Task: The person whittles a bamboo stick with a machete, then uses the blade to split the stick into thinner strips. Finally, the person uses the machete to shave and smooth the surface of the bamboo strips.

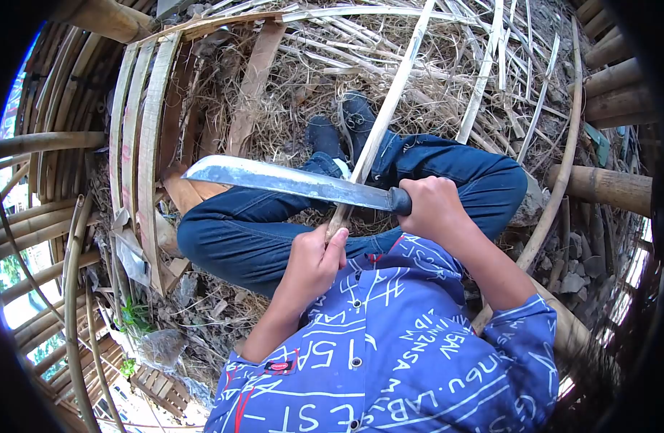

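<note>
My left hand (319, 258) is closed around the lower end of a long pale strip of bamboo (395, 94), which runs up and slightly right past my shoes. In my right hand (429, 206) is the black handle of a large machete (289, 180). Its broad blade points left and lies across the strip just above my left hand; whether it touches the strip is unclear. Both hands are over my lap, between my crossed legs in blue trousers (238, 238).
A slatted wooden crate (151, 108) stands at the left. Split bamboo pieces (483, 79) and shavings (289, 86) cover the ground ahead. Bamboo poles (613, 189) lie at the right, near rubble (574, 270). A plastic bag (162, 348) sits at lower left.
</note>
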A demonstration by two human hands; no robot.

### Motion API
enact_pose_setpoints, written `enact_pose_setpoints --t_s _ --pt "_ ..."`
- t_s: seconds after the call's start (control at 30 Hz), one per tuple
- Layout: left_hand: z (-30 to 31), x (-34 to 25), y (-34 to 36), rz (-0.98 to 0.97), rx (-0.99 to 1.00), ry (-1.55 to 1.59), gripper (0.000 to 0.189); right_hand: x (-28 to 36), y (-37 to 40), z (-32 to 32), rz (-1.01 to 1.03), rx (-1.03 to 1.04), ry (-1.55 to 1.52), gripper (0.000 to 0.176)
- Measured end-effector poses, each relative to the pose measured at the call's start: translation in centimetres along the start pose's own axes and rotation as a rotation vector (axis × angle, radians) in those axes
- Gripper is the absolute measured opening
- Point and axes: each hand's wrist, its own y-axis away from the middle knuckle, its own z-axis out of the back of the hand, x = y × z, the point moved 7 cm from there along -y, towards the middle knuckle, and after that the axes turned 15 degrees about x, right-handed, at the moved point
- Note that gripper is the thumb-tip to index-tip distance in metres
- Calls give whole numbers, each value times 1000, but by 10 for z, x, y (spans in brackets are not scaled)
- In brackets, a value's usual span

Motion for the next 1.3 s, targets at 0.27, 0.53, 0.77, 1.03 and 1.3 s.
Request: enact_pose_setpoints --t_s 0.27,0.53,0.77,1.03,1.3 --pt "1 10 3 19 17 123 31 -1 -2 -2 42 -96 5 19" --pt "8 5 6 27 8 176 31 -13 2 3 25 -138 34 19" --pt "44 15 37 11 -50 197 29 -125 0 20 -398 -258 16 19" --pt "34 -10 17 36 -24 79 27 -121 16 45 -428 -221 -165 19" --pt "20 -19 -1 -10 -60 -297 25 28 5 5 28 -45 -316 17"
